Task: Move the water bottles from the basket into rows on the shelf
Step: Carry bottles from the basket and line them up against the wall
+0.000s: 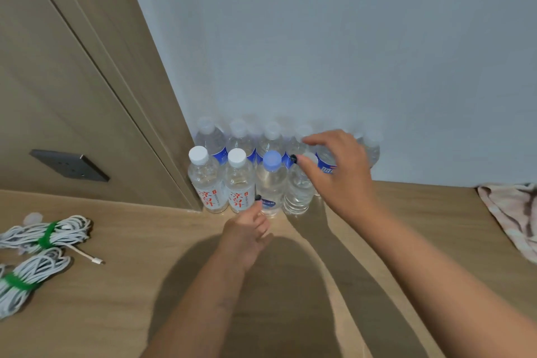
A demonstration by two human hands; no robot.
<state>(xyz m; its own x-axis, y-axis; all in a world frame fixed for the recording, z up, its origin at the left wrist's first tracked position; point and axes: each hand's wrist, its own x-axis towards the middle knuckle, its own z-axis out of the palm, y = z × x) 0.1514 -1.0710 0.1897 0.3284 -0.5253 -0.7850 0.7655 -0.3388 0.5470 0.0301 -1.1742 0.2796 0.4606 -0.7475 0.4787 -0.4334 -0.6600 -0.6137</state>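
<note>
Clear bottles (270, 180) stand in two rows on the shelf (406, 212) (basket unseen); my right hand (337, 171) loosely cups the fourth front bottle (297, 192), left hand (250, 229) relaxed, holding nothing.

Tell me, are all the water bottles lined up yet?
Mostly. A back row of clear plastic bottles with blue labels stands against the wall, and a front row has begun: two white-capped bottles with red writing, then a blue-capped bottle. The right hand is at the fourth clear front bottle; the left hand reaches beside it. The basket isn't visible, so what's left is unknown.
</note>
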